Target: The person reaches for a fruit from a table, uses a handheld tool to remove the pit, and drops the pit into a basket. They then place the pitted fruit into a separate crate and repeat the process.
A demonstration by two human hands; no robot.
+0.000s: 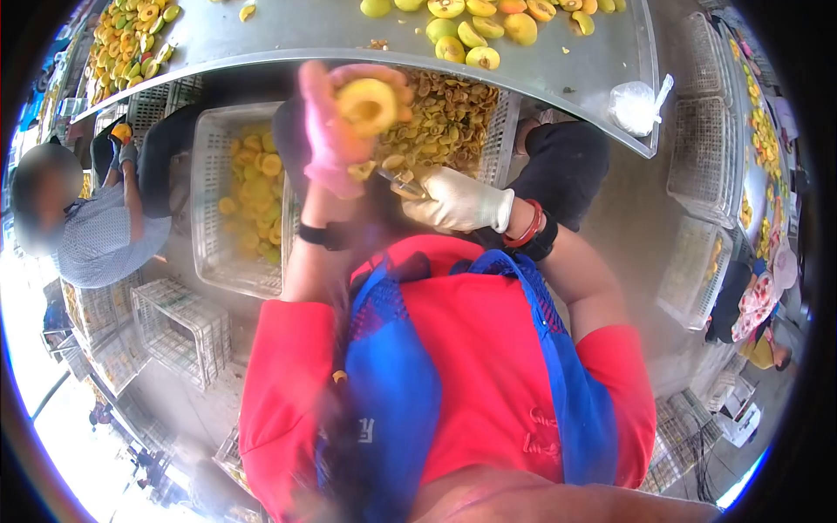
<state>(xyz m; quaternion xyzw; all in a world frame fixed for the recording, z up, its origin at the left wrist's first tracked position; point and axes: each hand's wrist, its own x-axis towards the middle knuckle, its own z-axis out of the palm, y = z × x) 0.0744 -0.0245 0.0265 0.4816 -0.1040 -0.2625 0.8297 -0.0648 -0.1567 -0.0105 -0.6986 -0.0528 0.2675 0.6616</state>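
My pink-gloved left hand (324, 135) is raised and a little blurred, its fingers (403, 87) curled around a yellow fruit half (367, 106), cut face up with a round hollow in the middle. That half sits just short of the near edge of the metal table (288, 30). My white-gloved right hand (462, 199) is closed around a small tool (404, 184), which points toward the heel of my left hand, next to a small yellow scrap (361, 169); I can't tell what the scrap rests on. I wear a black band (323, 236) on my left wrist, and a red bracelet (526, 222) and a dark band (547, 235) on my right. Beyond my hands is a crate (499, 139) full of brownish scraps (449, 118), and to the left a pale crate (201, 187) holds yellow fruit pieces (253, 196). On the table lie a pile of cut fruit (471, 33), another heap (126, 48) at the far left, and a knotted clear bag (634, 107) near the right corner. Leftward, another person (113, 235) holds an orange fruit (122, 132). White crates (700, 166) stand to my right.
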